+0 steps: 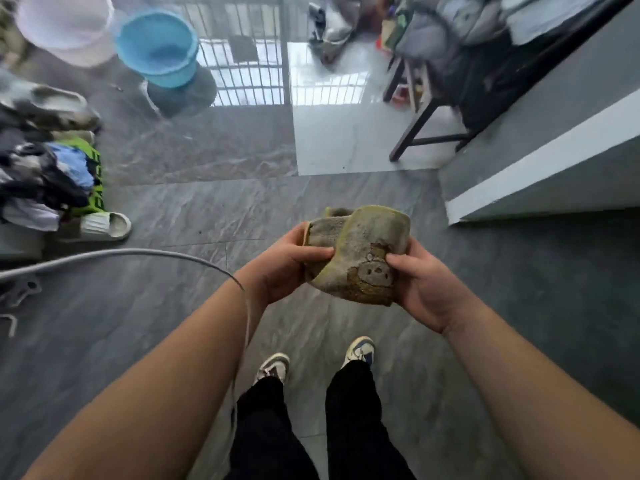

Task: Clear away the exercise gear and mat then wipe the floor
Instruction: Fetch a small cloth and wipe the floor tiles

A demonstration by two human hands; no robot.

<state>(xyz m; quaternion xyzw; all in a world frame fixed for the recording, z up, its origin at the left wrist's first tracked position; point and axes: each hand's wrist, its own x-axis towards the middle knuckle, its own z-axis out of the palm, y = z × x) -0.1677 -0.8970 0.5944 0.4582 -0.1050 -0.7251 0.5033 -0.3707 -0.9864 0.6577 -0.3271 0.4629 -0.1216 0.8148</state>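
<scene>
Person standing; both hands hold one folded cloth [358, 252] at waist height above the floor [207, 216]. Left hand [282, 263] grips the cloth's left edge, fingers curled under, thumb on top. Right hand [420, 282] pinches the right edge near a printed cartoon patch. Cloth looks yellow-green and worn; whether damp or dry cannot be told from here.

No mat or exercise gear in view, so likely the wiping stage, not yet begun.

Risks: a grey cable [121, 254] arcs across the floor and passes the left forearm; bending down could snag it or tug whatever it feeds. Glossy tile probably turns slippery once wet. A dirty cloth would smear rather than clean.

Surface and room: grey marbled tile, with a paler patch near a barred grille [249, 60]. Blue bucket [159, 46] and pale basin [65, 26] far left. Clothes heap [45, 174] with a white slipper [104, 226] beside it. Dark-legged rack [426, 116], piled with fabric, at right.
</scene>
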